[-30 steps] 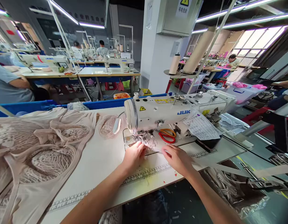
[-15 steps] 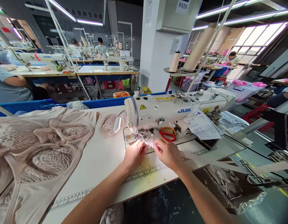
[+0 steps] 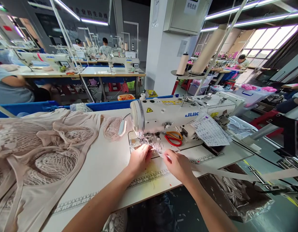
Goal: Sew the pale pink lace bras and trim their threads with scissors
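My left hand (image 3: 139,158) is closed in a pinch at the front of the metal needle plate (image 3: 134,143); what its fingertips hold is hidden. My right hand (image 3: 180,165) pinches a pale fabric tape (image 3: 161,155) just to the right of it. From behind that hand the tape runs off the table toward metal guide bars at the right. Above both hands stands the white sewing machine (image 3: 161,112), its needle area lit. Red-and-orange-handled scissors (image 3: 173,139) lie by the machine's base, behind my right hand.
Beige lace bras (image 3: 54,154) cover the left of the table (image 3: 100,174). A handwritten paper (image 3: 210,131) hangs on the machine. Thread cones (image 3: 182,64) stand behind it. A box of pale strips (image 3: 236,193) sits below, right. Other people work farther back.
My right hand has moved right and slightly toward me, away from my left hand, and a bit of tape now shows at its fingertips. My left hand stays almost in place.
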A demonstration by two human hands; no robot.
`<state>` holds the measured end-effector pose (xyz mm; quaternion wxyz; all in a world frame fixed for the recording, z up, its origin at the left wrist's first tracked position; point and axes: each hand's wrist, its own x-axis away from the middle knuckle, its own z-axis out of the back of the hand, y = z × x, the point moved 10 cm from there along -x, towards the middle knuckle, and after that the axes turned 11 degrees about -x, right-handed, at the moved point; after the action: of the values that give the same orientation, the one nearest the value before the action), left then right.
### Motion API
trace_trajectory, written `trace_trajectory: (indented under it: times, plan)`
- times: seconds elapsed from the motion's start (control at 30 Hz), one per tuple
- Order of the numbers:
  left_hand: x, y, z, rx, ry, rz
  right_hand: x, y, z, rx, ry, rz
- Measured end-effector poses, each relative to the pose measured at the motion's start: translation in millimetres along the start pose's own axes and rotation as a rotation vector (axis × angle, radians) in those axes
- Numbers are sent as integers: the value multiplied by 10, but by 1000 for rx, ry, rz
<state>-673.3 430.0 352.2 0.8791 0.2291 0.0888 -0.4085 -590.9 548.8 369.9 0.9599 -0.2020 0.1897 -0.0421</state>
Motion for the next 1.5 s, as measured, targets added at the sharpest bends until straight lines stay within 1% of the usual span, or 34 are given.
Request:
trace_trajectory:
  times: [0.13,0.33,0.7,0.87,1.07,1.23,1.33,1.5]
  plan:
    - [2,46,1,-6,-20,-31,-24,58,49,24,1,35]
    - [14,71,17,-6,-24,-47,-49,47,77,1,-5,104]
    - [28,66,22,-18,19,-71,44,65,80,-34,40,129]
    - [34,72,32,-11,13,-85,60,103,116,-17,54,147]
    - [49,129,47,-34,3,-117,24,12,159,18,68,223]
    - [58,164,35,-118,-14,-137,-68,-150,189,36,87,317]
    - [57,155,25,-147,-22,-134,-107,-187,182,24,86,330]
    - [63,165,50,-73,1,-149,-64,-192,190,-34,105,320]
